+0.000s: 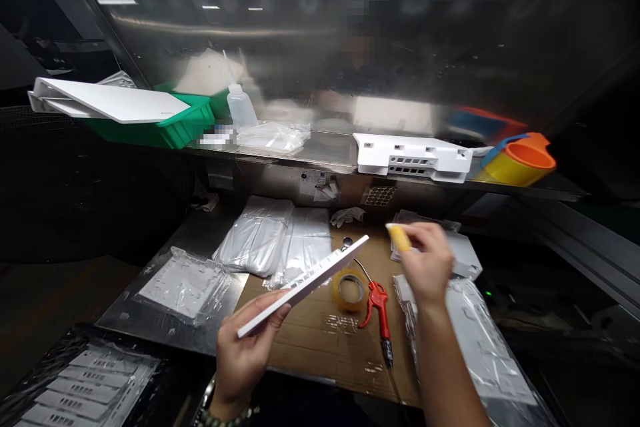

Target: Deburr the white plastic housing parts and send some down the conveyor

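The left hand (pixel 245 353) grips a white plastic panel (pixel 310 280) by its near end, thumb on top and fingers curled beneath. The panel is tilted and seen almost edge-on; its far end rises over and just left of the tape roll (pixel 350 290), which lies flat on the cardboard sheet (pixel 310 340) covering the tabletop. The right hand (pixel 425 263) is raised to the right of the tape roll and above it, clenched around a yellow tool (pixel 400 238); the tool is too blurred for its tip to be made out, and it sits near the panel's far corner but apart from it. A red air gun (pixel 377 307) lies just right of the tape roll; bagged white parts (pixel 260 237) lie left of the roll and beyond it.

The panel is long and held at one end only, so I judge the grip weak against twisting; pressure from the tool at the far corner could lever it out of the fingers and drop it onto the tape roll or the air gun, marking its face; the edge is thin, so the tool might also skid off it and scratch the surface, or reach the gripping thumb.
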Motion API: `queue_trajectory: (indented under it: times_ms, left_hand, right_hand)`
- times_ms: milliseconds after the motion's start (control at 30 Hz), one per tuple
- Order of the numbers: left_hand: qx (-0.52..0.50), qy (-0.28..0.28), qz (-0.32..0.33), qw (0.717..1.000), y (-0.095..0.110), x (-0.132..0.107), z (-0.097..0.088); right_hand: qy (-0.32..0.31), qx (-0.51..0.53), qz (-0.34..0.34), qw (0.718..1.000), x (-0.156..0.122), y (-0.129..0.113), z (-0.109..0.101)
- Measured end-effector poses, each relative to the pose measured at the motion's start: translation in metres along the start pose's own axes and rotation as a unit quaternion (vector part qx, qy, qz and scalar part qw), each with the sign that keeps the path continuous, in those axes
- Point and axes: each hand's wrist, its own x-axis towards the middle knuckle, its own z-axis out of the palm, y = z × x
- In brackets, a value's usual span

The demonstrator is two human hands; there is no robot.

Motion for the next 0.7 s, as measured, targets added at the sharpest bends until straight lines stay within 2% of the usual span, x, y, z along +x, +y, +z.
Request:
queue_trajectory:
  times_ms: [100, 167, 233, 333, 433, 500, 533, 567, 633, 700]
  left_hand:
    - [-0.045, 0.011, -0.073, 0.996, 0.005, 0.006, -0.009]
    - [-0.061, 0.018, -0.087, 0.994, 0.008, 0.011, -0.012]
    - [-0.070, 0.021, -0.091, 0.993, 0.011, 0.015, -0.012]
    - [-0.069, 0.011, -0.092, 0.993, 0.014, 0.019, -0.010]
    - [-0.052, -0.007, -0.077, 0.996, 0.017, 0.021, -0.010]
    - [-0.033, -0.021, -0.055, 0.998, 0.021, 0.022, -0.012]
    - [-0.024, -0.028, -0.040, 0.999, 0.022, 0.022, -0.012]
    - [-0.015, -0.032, -0.022, 0.999, 0.024, 0.022, -0.013]
    - [0.006, -0.036, 0.020, 0.999, 0.026, 0.022, -0.012]
    - [0.032, -0.036, 0.057, 0.997, 0.027, 0.020, -0.009]
  right_hand:
    - [0.143, 0.011, 0.041, 0.989, 0.013, 0.011, -0.032]
    - [0.165, 0.064, 0.054, 0.983, 0.009, -0.001, -0.046]
    - [0.119, 0.127, 0.060, 0.983, -0.001, -0.021, -0.050]
    - [-0.045, 0.228, 0.098, 0.968, -0.020, -0.053, -0.044]
    - [-0.250, 0.336, 0.145, 0.896, -0.038, -0.077, -0.029]
    - [-0.353, 0.354, 0.129, 0.856, -0.047, -0.086, -0.018]
    - [-0.377, 0.339, 0.105, 0.855, -0.050, -0.090, -0.014]
    - [-0.380, 0.312, 0.074, 0.868, -0.053, -0.094, -0.009]
    - [-0.334, 0.241, 0.007, 0.911, -0.059, -0.102, -0.001]
    - [-0.274, 0.197, -0.046, 0.940, -0.063, -0.112, 0.005]
